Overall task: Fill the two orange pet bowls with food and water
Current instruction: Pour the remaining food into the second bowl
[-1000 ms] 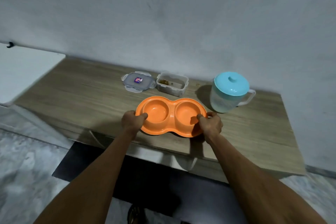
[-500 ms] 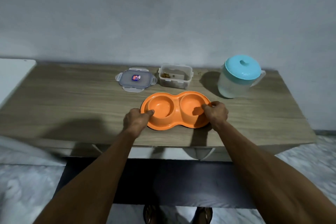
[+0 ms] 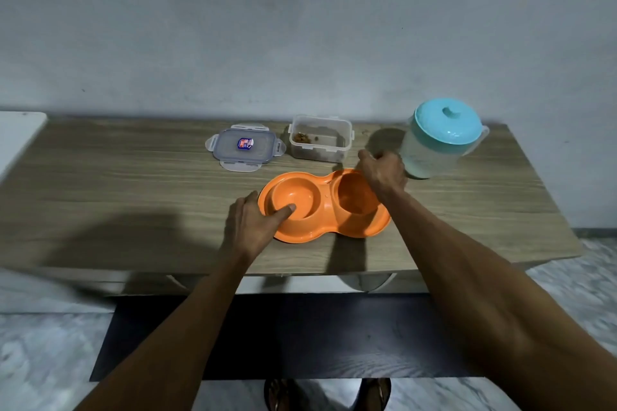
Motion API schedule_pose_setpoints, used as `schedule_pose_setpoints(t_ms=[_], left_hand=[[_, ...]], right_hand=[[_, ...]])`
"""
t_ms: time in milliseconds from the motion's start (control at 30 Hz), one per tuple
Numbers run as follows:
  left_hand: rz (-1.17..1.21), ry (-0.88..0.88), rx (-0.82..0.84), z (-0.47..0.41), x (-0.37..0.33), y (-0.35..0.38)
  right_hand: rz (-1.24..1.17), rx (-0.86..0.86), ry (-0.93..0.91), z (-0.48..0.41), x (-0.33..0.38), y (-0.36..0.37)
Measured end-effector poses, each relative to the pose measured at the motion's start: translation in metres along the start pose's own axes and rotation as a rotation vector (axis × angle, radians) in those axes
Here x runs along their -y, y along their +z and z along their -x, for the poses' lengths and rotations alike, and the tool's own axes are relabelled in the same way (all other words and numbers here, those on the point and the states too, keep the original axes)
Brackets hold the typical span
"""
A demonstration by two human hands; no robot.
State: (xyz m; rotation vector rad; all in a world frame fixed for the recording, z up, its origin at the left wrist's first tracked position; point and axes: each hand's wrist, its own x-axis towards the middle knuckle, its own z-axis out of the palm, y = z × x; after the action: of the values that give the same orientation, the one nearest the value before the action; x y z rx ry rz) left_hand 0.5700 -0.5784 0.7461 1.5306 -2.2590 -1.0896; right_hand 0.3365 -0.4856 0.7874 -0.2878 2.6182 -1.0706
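Double orange bowl [image 3: 322, 207] sits near desk [image 3: 117, 183] front edge, both wells empty. My left hand [image 3: 248, 227] pinches its left rim, thumb inside. Right hand [image 3: 382, 170] hovers w/ fingers curled, prob. empty. Stiff, light plastic; grip by rims.

Orange double pet bowl [image 3: 322, 207] flat on wooden table, both wells seemingly empty, near front edge
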Motion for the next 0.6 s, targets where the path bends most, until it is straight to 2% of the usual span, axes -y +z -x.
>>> schedule_pose_setpoints(t_ms=[67,167,333,500,600], left_hand=[[-0.093,0.098,0.044,0.000,0.009,0.002],[-0.212,0.145,0.110,0.007,0.014,0.006],[-0.317,0.192,0.068,0.006,0.021,0.012],[-0.369,0.229,0.058,0.009,0.020,0.011],[-0.371,0.220,0.066,0.011,0.017,0.010]], right_hand=[[-0.012,0.054,-0.028,-0.011,0.018,0.011],[-0.033,0.134,0.021,-0.029,0.033,0.028],[-0.116,0.179,0.090,-0.040,0.043,0.032],[-0.274,0.207,0.058,-0.032,0.046,0.027],[-0.278,0.215,-0.024,-0.021,0.041,0.018]])
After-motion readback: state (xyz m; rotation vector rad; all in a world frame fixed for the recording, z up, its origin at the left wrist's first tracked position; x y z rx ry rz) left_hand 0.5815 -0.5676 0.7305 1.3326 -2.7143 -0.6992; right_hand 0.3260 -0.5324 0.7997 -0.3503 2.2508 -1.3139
